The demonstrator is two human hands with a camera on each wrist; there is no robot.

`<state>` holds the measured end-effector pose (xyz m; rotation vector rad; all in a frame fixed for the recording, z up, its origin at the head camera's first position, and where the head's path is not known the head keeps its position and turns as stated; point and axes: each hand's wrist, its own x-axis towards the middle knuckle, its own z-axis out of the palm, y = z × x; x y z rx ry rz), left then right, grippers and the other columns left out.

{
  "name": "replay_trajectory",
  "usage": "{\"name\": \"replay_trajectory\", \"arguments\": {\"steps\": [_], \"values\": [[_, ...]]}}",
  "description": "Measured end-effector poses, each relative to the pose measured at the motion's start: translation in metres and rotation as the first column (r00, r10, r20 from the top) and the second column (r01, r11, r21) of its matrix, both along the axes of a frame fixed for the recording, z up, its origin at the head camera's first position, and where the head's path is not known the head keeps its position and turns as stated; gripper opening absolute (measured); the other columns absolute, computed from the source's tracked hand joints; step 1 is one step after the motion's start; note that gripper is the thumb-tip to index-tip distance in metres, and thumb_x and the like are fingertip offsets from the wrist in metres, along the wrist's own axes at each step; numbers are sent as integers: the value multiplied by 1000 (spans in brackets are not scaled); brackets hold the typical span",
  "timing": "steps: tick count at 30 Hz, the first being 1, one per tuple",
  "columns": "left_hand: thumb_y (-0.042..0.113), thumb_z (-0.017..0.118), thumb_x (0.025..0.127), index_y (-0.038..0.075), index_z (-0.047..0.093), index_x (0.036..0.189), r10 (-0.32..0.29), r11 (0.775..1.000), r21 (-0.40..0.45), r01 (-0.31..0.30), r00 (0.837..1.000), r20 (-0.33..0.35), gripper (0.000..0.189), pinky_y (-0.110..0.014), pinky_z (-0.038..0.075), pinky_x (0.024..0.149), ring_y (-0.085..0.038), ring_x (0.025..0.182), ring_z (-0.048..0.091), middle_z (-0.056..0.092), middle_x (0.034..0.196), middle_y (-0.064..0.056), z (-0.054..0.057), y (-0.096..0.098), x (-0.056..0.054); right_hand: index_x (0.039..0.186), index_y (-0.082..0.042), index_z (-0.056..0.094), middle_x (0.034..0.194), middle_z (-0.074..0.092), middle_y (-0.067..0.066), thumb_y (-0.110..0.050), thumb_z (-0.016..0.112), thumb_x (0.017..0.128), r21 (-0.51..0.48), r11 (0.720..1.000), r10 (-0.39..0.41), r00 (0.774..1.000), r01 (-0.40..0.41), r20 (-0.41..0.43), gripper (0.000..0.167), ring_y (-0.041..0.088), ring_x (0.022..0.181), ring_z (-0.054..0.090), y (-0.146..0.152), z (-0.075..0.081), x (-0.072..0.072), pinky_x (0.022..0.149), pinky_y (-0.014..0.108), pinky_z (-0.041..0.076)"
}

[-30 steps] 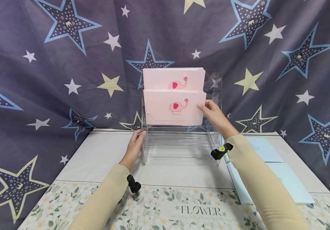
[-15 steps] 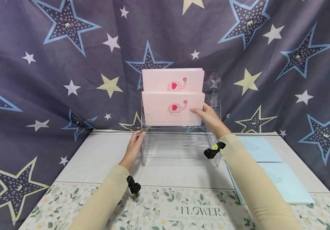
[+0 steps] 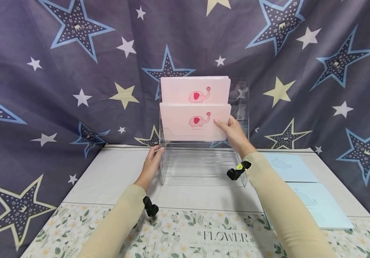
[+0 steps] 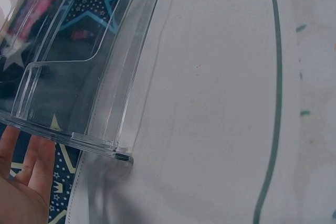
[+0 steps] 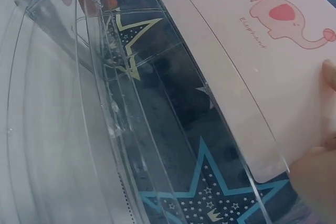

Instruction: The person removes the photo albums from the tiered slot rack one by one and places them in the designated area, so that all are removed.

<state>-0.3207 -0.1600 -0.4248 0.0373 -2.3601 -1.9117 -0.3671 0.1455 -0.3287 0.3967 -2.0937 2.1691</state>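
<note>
**Pinching the front pink booklet point(image 3: 178, 120) in the clear rack point(image 3: 204, 177)**

With the right hand point(image 3: 234, 134), holding the front pink booklet by its right edge, with the thumb flat on the printed face and the fingers curled behind, mostly out of sight. Placed in the upper half of the rack, well above the bottom lip, nearly upright, with a lower strip behind a clear front lip. Reaching almost to the rack's left edge but stopping short of its right edge. Printed with a pink elephant raising a ball on its trunk and, in the right wrist view, lettered "Elephant". Overlapping the lower part of the rear pink booklet point(image 3: 178, 89), set higher toward the rack's top left corner and bearing the same elephant.

With the left hand point(image 3: 150, 161), touching the rack's left edge in its lower half, with loosely extended fingers against the outside. Impossible to tell how firmly.

Stood near the middle of the far edge of the table point(image 3: 123, 175), in front of a dark starry curtain point(image 3: 133, 64). Toward the table's right edge, laid flat just beside each other: the far blue booklet point(image 3: 296, 168) and the near blue booklet point(image 3: 328, 208), both whale-printed, both partly covered by the right sleeve point(image 3: 284, 204). Along the table's near edge, patterned with blossoms and lettered "FLOWER".
</note>
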Motion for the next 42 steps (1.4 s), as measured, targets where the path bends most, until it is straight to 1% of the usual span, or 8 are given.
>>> {"name": "replay_trajectory", "arguments": {"steps": [5, 12, 14, 16, 22, 30, 36, 42], "values": [[59, 47, 100, 23, 43, 147, 7, 1000, 3, -7, 1000, 10, 60, -59, 41, 104, -32, 136, 42, 46, 149, -9, 0, 0, -1, 140, -6, 47, 126, 62, 12, -23, 65, 100, -27, 999, -33, 999, 32, -7, 47, 19, 105, 63, -3, 0, 1, 91, 35, 52], [57, 48, 101, 24, 45, 145, 21, 1000, 7, -22, 1000, 20, 55, -60, 41, 104, -33, 135, 43, 47, 148, -9, 0, 1, -1, 136, -7, 51, 114, 64, 4, -17, 65, 99, -117, 990, -76, 997, 72, -32, 41, 18, 97, 64, -5, 11, 6, 85, 37, 54], [57, 48, 101, 25, 45, 145, 24, 1000, 9, -25, 999, 24, 54, -60, 41, 104, -33, 135, 43, 47, 147, -8, 0, 1, -1, 137, -8, 51, 113, 64, 2, -18, 66, 99, -117, 989, -91, 995, 87, -31, 41, 18, 97, 64, -4, 15, 6, 85, 37, 55], [57, 48, 101, 25, 44, 145, 25, 1000, 9, -26, 999, 27, 55, -60, 41, 104, -33, 136, 43, 47, 148, -8, 0, 0, -1, 138, -7, 50, 113, 64, 2, -20, 66, 99, -91, 990, -107, 994, 104, -32, 44, 18, 96, 64, -2, 18, 7, 85, 38, 55], [59, 48, 100, 24, 44, 147, 31, 999, 8, -32, 999, 24, 58, -60, 39, 105, -33, 137, 42, 45, 150, -9, 0, 0, -3, 141, -7, 51, 109, 65, 4, -27, 67, 98, -16, 987, -160, 986, 159, -55, 50, 16, 90, 65, 3, 28, 12, 77, 31, 57], [55, 48, 102, 19, 43, 148, 20, 1000, 12, -19, 1000, -1, 58, -60, 41, 104, -34, 135, 43, 47, 147, -12, -1, 2, 0, 136, -12, 53, 109, 64, 1, -26, 70, 97, -58, 979, -199, 979, 196, -48, 45, 14, 90, 65, 11, 33, 24, 73, 27, 56], [52, 48, 102, 19, 44, 147, 18, 1000, 22, -18, 1000, -11, 55, -61, 40, 104, -34, 135, 44, 48, 147, -12, 0, 1, 1, 134, -18, 51, 110, 62, 1, -26, 68, 98, -118, 982, -152, 986, 144, -63, 41, 16, 92, 64, 21, 34, 31, 72, 28, 57], [52, 48, 102, 20, 45, 146, 13, 1000, 21, -13, 1000, -16, 55, -62, 40, 104, -34, 135, 43, 48, 147, -12, 0, 1, 1, 138, -21, 48, 114, 59, 1, -25, 66, 99, -166, 981, -106, 993, 98, -40, 43, 16, 97, 61, 26, 38, 45, 76, 29, 55]]}}
